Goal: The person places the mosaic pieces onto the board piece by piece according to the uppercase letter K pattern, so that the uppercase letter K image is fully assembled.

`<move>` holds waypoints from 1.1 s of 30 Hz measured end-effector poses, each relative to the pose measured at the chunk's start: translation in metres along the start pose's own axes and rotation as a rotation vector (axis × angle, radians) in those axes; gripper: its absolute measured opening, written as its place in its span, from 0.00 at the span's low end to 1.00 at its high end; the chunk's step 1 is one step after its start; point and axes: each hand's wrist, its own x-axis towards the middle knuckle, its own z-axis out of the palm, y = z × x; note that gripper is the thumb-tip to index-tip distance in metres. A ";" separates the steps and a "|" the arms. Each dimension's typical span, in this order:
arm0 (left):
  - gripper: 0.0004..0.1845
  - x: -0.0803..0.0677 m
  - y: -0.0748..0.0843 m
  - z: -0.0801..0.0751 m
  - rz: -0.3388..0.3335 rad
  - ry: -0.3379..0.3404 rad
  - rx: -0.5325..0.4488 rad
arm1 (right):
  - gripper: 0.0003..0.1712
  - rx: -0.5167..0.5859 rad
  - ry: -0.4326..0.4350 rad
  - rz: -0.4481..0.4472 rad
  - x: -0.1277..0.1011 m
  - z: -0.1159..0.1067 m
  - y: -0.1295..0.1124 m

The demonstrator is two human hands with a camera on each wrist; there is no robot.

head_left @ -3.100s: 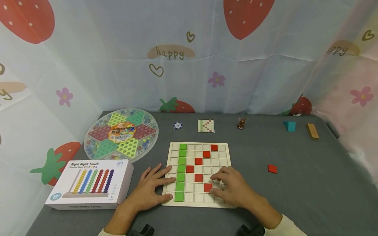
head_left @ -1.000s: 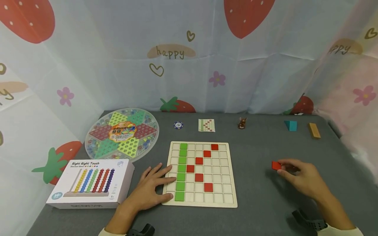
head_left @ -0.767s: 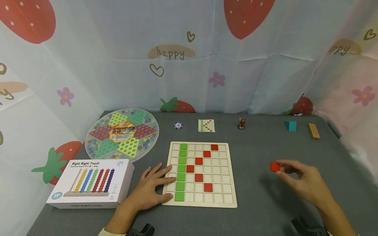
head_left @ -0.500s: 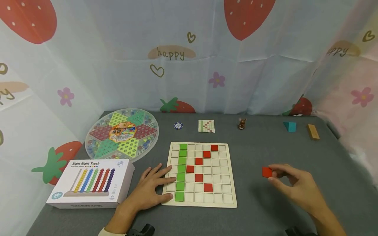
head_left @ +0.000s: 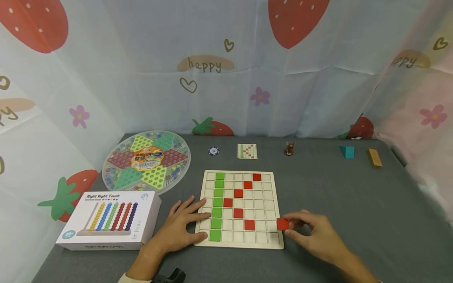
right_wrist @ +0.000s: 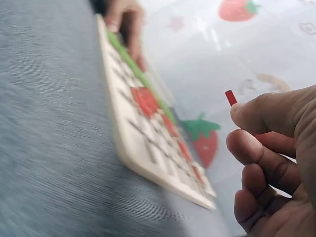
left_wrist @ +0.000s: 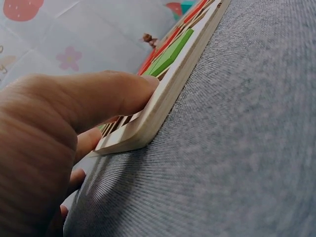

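Note:
A pale wooden grid board [head_left: 262, 204] lies on the grey cloth, with a column of green tiles [head_left: 217, 202] and a slanting run of red tiles [head_left: 238, 213] set in its cells. My left hand [head_left: 180, 230] rests on the board's left edge, fingers spread; its thumb lies along the rim in the left wrist view. Between thumb and forefinger my right hand [head_left: 315, 234] pinches a loose red square tile [head_left: 282, 224], which overlaps the board's right edge in the head view. Edge-on, that thin tile [right_wrist: 230, 98] also shows in the right wrist view.
A small pattern card [head_left: 247, 151], a poker chip [head_left: 213, 151] and a mouse figurine [head_left: 289, 148] stand behind the board. To the left are a white box [head_left: 106, 220] and a round Chinese checkers set [head_left: 146, 161]. A teal block [head_left: 347, 151] and a wooden block [head_left: 374, 158] lie far right.
My right hand left the board, picked the red tile off the cloth at the right, and carried it left to the board's right edge. The left hand stayed in place.

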 end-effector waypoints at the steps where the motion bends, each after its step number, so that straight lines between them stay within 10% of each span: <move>1: 0.28 0.000 0.000 0.000 -0.001 0.001 0.000 | 0.16 -0.003 -0.013 0.005 0.000 0.004 0.001; 17: 0.28 0.000 -0.002 0.001 0.002 0.006 0.007 | 0.15 -0.244 -0.168 0.010 0.006 0.040 0.011; 33: 0.28 0.000 -0.002 -0.003 0.008 0.010 0.013 | 0.17 -0.238 -0.202 0.062 0.011 0.044 0.004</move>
